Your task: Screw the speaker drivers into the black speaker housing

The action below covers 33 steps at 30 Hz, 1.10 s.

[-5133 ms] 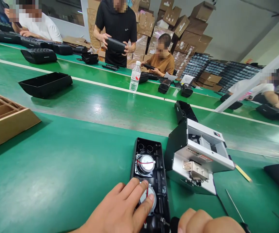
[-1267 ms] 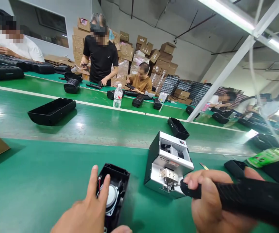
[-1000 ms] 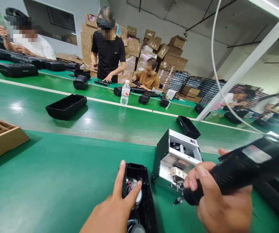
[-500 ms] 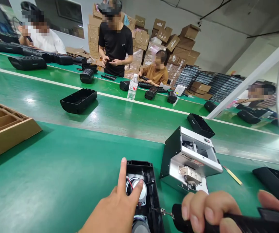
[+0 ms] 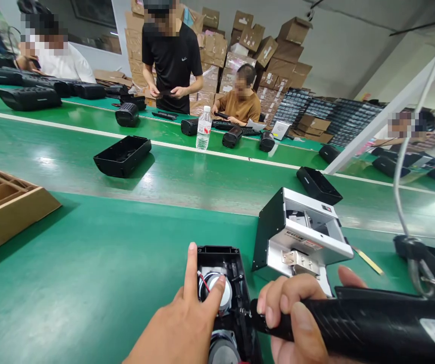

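Note:
An open black speaker housing (image 5: 229, 263) lies on the green bench in front of me, with a round silver speaker driver (image 5: 222, 298) inside it. My left hand (image 5: 181, 323) rests on the housing's left edge, forefinger stretched along it and another fingertip on the driver. My right hand (image 5: 293, 323) grips a black electric screwdriver (image 5: 357, 326), held nearly level, its bit touching the housing's right rim. A grey cable (image 5: 402, 167) rises from the tool's rear.
A silver screw feeder box (image 5: 304, 235) stands right of the housing. A cardboard divider tray (image 5: 1, 202) sits at left. Black housings (image 5: 122, 155) and a water bottle (image 5: 203, 129) lie on the conveyor beyond. Several people work at the far bench before stacked cartons.
The screwdriver left the feeder box, swung left and down, and its bit now meets the housing's right rim. My left hand stayed on the housing. The black tray on the belt moved right.

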Each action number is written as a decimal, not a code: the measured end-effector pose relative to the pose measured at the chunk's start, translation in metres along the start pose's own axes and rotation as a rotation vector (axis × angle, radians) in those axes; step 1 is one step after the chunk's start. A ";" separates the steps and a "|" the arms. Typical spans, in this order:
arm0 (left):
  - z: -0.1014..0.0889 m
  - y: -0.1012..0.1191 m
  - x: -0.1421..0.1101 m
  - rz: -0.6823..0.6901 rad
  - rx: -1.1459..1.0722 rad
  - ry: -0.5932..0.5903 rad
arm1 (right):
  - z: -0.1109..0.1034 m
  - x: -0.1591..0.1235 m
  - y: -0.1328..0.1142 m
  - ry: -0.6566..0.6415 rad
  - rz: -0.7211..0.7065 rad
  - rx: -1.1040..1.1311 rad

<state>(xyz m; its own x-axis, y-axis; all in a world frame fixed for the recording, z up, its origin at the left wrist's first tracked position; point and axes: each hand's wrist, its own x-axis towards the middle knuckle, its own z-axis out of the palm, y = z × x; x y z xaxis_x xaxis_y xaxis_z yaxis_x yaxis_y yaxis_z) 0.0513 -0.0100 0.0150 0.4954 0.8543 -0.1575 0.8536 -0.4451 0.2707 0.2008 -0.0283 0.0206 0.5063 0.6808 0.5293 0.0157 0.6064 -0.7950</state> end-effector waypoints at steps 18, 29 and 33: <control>-0.029 0.007 0.005 -0.084 -0.202 -0.288 | -0.031 0.028 0.012 -0.442 0.169 0.308; -0.017 0.003 0.001 -0.034 -0.097 -0.136 | -0.011 0.025 0.014 -0.071 0.161 0.156; -0.011 0.001 0.000 -0.028 -0.058 -0.074 | -0.013 0.021 0.008 -0.161 0.148 0.257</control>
<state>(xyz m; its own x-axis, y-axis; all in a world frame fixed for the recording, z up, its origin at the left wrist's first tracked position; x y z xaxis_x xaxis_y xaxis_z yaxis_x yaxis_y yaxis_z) 0.0500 -0.0075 0.0253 0.4840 0.8430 -0.2349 0.8575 -0.4033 0.3195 0.2232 -0.0142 0.0215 0.3440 0.8130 0.4698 -0.2759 0.5658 -0.7770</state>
